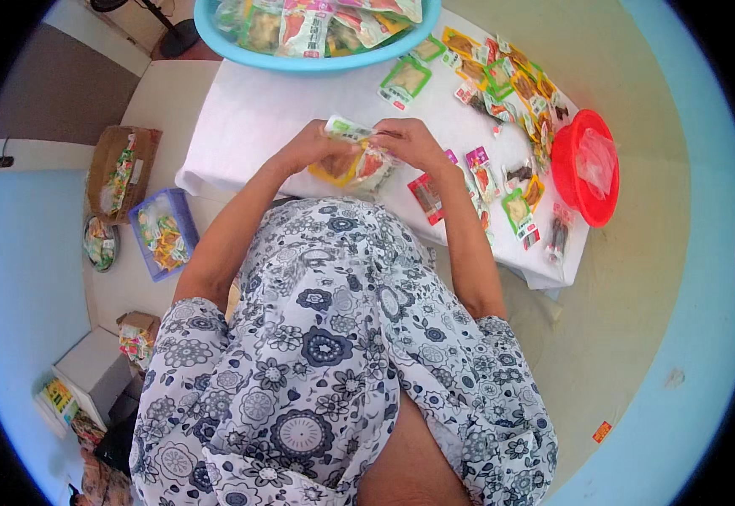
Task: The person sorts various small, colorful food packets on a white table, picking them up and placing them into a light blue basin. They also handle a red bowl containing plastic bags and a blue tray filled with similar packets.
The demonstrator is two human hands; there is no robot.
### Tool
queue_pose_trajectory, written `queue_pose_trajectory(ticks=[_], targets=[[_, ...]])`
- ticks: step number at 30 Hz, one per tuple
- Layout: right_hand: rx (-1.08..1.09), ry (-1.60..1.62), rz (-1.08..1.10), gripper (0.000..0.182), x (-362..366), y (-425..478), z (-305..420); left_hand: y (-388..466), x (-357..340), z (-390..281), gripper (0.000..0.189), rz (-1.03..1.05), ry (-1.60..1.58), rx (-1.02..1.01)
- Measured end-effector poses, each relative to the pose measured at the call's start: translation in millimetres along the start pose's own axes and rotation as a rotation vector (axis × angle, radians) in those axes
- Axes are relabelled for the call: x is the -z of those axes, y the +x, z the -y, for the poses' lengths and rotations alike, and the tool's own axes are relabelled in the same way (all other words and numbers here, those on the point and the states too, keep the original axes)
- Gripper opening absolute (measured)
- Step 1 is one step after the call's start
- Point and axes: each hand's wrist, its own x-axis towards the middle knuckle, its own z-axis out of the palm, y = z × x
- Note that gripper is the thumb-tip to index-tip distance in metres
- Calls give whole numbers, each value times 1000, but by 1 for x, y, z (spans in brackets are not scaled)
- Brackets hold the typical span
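Both hands meet over the near edge of the white-covered table [260, 107], gripping several small plastic food packets. My left hand [317, 148] is closed on the left side of the bunch, where a yellow-edged food packet [340, 166] hangs lowest. The fingers of my right hand [408, 142] pinch the upper right of the bunch, by a white-topped food packet [350, 128]. A red-and-clear packet [372, 164] shows between the hands. Fingertips are partly hidden behind the packets. Beyond the hands lies a green-edged packet [405, 79], flat on the cloth.
A blue basin [317, 63] full of packets stands at the table's far side. Many loose packets [526, 82] spread along the right, beside a red basin [564, 164] with clear plastic in it. On the floor at left are a cardboard box [105, 171] and a blue-purple crate [146, 256] holding packets.
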Motion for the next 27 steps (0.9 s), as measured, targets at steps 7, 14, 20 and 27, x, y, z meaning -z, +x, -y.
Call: queue_pose_trajectory(ticks=[7, 14, 20, 27], targets=[[-52, 99, -101, 18, 15, -7, 9, 8, 0, -16, 38, -27, -46, -80], [-74, -69, -219, 18, 6, -14, -18, 15, 7, 2, 59, -12, -29, 17], [-61, 166, -82, 17, 22, -25, -6, 18, 1, -9, 74, -143, 120, -360], [4, 131, -57, 15, 36, -1, -31, 45, 4, -19, 38, 132, 67, -76]])
